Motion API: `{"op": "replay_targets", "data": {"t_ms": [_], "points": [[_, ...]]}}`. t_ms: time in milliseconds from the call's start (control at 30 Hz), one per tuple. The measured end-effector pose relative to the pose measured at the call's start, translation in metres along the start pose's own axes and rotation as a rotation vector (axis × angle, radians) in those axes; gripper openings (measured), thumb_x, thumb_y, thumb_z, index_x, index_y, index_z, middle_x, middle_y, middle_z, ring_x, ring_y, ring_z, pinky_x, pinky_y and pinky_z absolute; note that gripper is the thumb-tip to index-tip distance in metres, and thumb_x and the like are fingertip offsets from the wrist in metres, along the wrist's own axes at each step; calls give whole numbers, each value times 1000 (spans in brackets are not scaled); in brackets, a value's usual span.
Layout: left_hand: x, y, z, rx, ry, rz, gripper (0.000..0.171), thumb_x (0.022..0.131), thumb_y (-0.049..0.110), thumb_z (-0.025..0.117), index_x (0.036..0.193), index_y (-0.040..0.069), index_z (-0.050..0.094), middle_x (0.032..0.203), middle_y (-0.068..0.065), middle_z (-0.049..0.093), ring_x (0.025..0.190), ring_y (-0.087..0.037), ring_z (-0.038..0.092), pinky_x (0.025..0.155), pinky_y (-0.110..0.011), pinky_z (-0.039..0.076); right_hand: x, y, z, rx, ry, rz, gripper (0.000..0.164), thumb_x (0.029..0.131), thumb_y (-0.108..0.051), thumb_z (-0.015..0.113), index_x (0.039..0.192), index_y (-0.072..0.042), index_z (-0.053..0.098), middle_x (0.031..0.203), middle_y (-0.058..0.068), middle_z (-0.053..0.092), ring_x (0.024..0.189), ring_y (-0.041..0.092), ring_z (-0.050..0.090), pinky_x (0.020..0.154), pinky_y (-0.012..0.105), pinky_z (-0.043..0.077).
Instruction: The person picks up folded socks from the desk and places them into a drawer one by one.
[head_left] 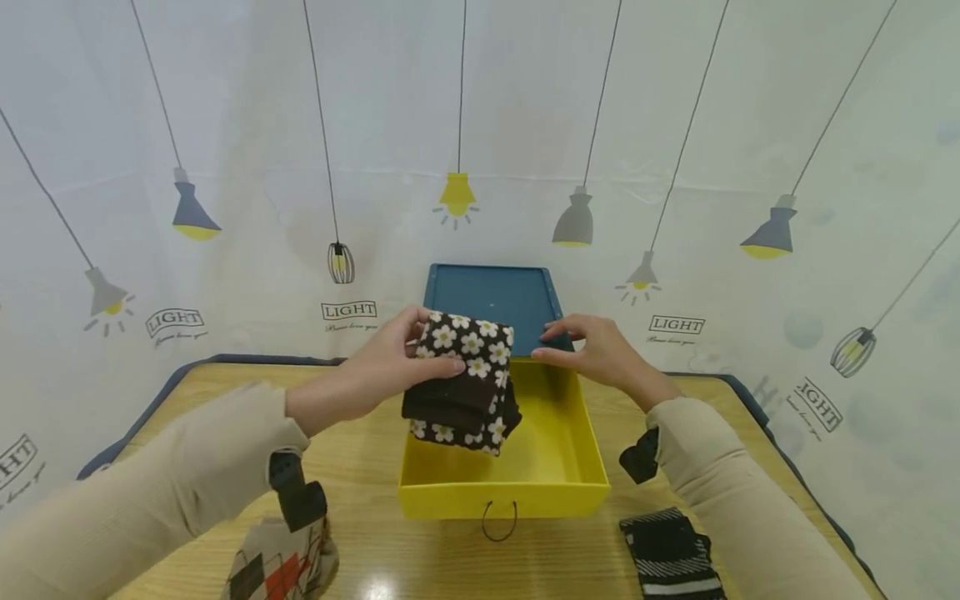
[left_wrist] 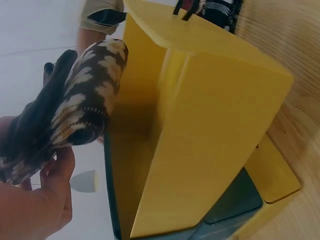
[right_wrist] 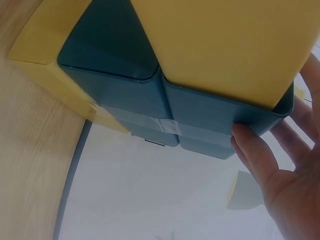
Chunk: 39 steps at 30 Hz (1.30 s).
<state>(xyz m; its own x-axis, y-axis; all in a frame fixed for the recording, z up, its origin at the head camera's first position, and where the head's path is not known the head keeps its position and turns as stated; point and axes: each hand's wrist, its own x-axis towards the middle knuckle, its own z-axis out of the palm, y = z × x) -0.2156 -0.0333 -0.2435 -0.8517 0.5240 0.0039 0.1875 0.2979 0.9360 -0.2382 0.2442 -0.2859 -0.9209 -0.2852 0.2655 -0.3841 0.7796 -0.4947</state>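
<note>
A: What does the head view show?

B: The left hand [head_left: 397,358] grips a flowered cloth [head_left: 480,346], thumb across its front, fingers behind. The folded bundle, dark with white blossoms, is above the left part of an open yellow drawer [head_left: 555,500].

A: And the right hand [head_left: 603,350]?

B: Partly curled, at the near right corner of a blue case [head_left: 487,296] behind the drawer. A cord loop [head_left: 500,539] hangs at the drawer's front.

A: Anything else on the desk [head_left: 367,550]?

B: An argyle cloth [head_left: 281,562] near the left forearm and a black striped cloth [head_left: 671,550] near the right one.

A: Now the left wrist view?

B: The rolled end of the flowered cloth faces the camera, in the air beside the drawer's mouth. The fingers bend around the bundle; part of the grip is hidden.

A: And from the right wrist?

B: The thumb presses the case's side wall while the other fingers curve around beyond its edge, so the hand holds that corner. Clear tape [right_wrist: 200,133] crosses this case and a second blue case [right_wrist: 120,92] next to it.
</note>
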Motion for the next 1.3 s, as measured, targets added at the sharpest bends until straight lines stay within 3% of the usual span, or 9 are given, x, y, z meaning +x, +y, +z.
{"op": "replay_targets", "data": {"t_ms": [367,633,967,1300], "points": [[23,6,28,179,-98,-74,46,79,16,68,114,8,38,101,-9,52,89,-20,53,76,-35,46,1,2,-2,-34,23,-45,24,81,-23,66,97,-5,67,113,14,58,103,30,52,85,42,44],[33,19,43,154,-128,-116,50,79,14,67,117,9,36,101,-10,49,87,-21,53,77,-36,46,2,3,-6,-62,42,-88,20,82,-17,64,96,-3,67,111,16,58,104,32,52,84,44,44],[41,18,52,66,-153,-220,54,80,14,66,122,9,32,112,-11,44,97,-23,51,81,-38,45,1,4,-6,-68,36,-86,20,82,-18,65,95,-4,67,112,16,58,104,31,52,83,43,46],[50,15,54,151,-298,-312,56,82,14,64,125,10,29,121,-12,35,87,-24,49,69,-34,48,0,0,-1,9,-2,-60,30,80,-28,66,99,-5,67,116,15,56,102,32,53,83,44,45]]}}
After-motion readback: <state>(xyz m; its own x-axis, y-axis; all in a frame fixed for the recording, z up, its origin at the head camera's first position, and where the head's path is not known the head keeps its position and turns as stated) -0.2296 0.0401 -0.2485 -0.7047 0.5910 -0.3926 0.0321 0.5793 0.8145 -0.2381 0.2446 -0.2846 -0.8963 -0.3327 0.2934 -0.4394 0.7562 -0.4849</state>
